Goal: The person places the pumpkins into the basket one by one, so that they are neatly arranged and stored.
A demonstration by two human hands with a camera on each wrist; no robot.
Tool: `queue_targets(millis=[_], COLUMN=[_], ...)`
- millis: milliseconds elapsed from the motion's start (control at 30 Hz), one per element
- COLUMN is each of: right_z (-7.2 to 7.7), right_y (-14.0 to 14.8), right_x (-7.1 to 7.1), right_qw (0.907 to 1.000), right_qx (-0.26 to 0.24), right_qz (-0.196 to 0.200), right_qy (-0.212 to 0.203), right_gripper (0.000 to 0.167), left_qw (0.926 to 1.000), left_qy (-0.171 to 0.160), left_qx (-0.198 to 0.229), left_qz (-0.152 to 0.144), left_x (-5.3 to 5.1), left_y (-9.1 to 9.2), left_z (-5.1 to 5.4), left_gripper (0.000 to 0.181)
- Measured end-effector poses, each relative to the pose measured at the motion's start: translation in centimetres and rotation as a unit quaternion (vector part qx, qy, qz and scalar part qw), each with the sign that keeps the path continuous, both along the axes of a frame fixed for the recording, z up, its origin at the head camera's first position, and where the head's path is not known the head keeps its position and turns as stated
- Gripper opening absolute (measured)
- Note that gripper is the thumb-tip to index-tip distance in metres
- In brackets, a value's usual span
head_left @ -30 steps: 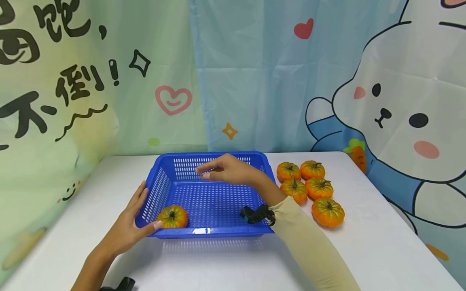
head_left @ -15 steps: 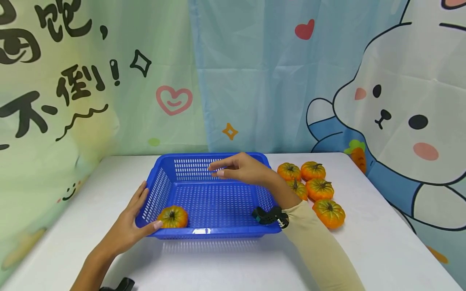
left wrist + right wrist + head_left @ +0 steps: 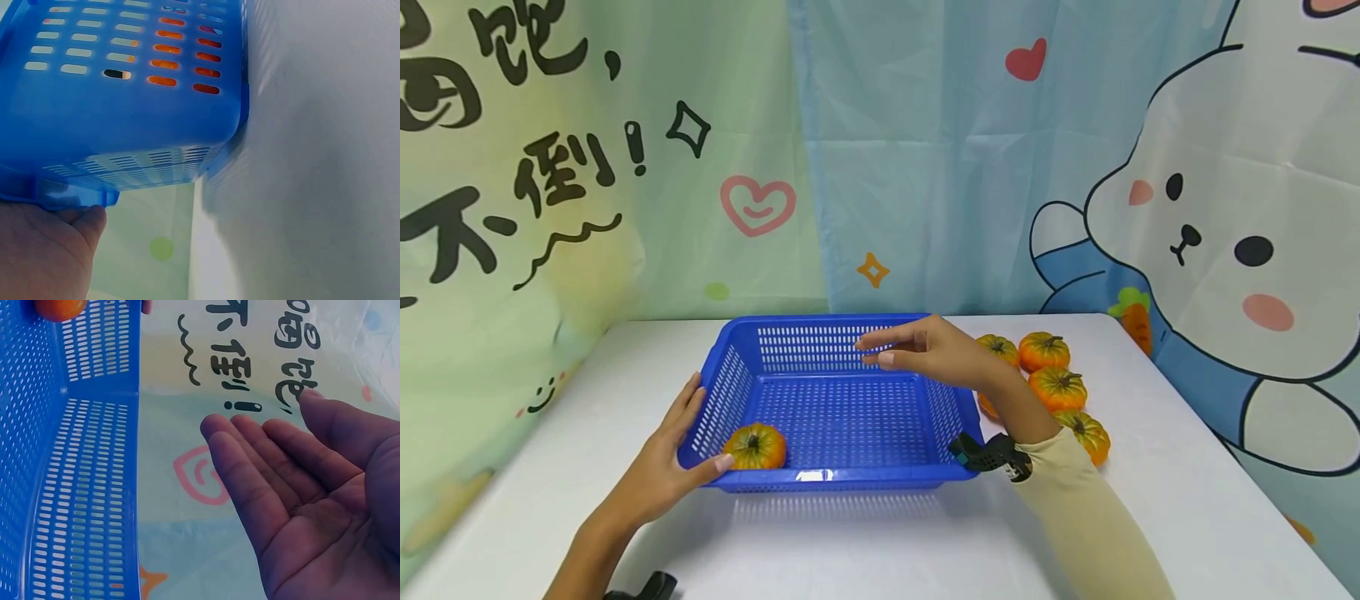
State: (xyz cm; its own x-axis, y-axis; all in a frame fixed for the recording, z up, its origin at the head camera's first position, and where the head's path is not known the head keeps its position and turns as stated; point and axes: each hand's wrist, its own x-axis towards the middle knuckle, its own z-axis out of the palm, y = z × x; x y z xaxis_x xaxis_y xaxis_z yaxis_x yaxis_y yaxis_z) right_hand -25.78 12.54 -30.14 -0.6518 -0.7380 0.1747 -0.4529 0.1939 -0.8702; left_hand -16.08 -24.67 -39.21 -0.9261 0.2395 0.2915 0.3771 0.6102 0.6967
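A blue plastic basket [image 3: 842,477] with slotted walls stands on the table. My left hand [image 3: 658,471] holds its near left corner, the thumb over the rim and the fingers along the outside of the left wall. Inside that corner sits one small orange-and-green pumpkin [image 3: 756,447]; in the left wrist view its orange shows through the slots. Above the basket's right side hovers my right hand [image 3: 936,352], its fingers loosely extended and thumb apart. The right wrist view shows a bare palm [image 3: 325,531].
Several similar pumpkins [image 3: 1058,388] are grouped on the white table [image 3: 1180,467] to the right of the basket, partly hidden by the right forearm. A printed curtain [image 3: 887,167] hangs behind the table. Each wrist wears a black camera strap [image 3: 988,454].
My right hand has moved rightward over the basket toward its right wall, with nothing in it. The left hand, the basket and the pumpkin inside have stayed put.
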Motion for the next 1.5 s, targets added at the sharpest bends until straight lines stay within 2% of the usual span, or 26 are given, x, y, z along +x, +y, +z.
queue_targets(millis=[200, 600, 733, 1033, 1200, 1333, 1500], right_z=[-0.1, -0.6, -0.6, -1.6, -2.3, -2.8, -3.5], right_y=[1.2, 3.9, 5.1, 8.0, 9.6, 10.8, 12.3], right_x=[0.6, 1.1, 1.5, 1.9, 2.1, 2.0, 1.5], right_qw=[0.9998, 0.9992, 0.998, 0.9922, 0.9848, 0.9814, 0.9699], right_qx=[-0.006, -0.009, -0.016, 0.007, 0.02, 0.025, 0.068], right_qz=[-0.009, -0.026, -0.053, -0.119, -0.169, -0.188, -0.234], right_qy=[0.013, -0.027, -0.029, -0.037, -0.036, -0.032, 0.002], right_gripper=[0.035, 0.036, 0.035, 0.038, 0.043, 0.044, 0.04], left_qw=[1.0, 1.0, 1.0, 0.9999, 0.9999, 0.9999, 0.9999], left_qy=[0.007, 0.008, 0.006, 0.011, 0.008, 0.007, 0.006], left_qx=[0.001, 0.0, 0.0, 0.006, 0.008, 0.007, 0.011], left_qz=[-0.005, -0.003, -0.002, -0.006, -0.006, -0.006, -0.008], left_x=[0.0, 0.0, 0.0, 0.0, 0.1, 0.1, 0.1], left_y=[-0.2, -0.1, -0.1, -0.3, -0.3, -0.2, -0.1], left_z=[0.0, 0.3, 0.3, -0.1, 0.0, -0.1, -0.3], left_gripper=[0.095, 0.095, 0.095, 0.093, 0.093, 0.093, 0.093])
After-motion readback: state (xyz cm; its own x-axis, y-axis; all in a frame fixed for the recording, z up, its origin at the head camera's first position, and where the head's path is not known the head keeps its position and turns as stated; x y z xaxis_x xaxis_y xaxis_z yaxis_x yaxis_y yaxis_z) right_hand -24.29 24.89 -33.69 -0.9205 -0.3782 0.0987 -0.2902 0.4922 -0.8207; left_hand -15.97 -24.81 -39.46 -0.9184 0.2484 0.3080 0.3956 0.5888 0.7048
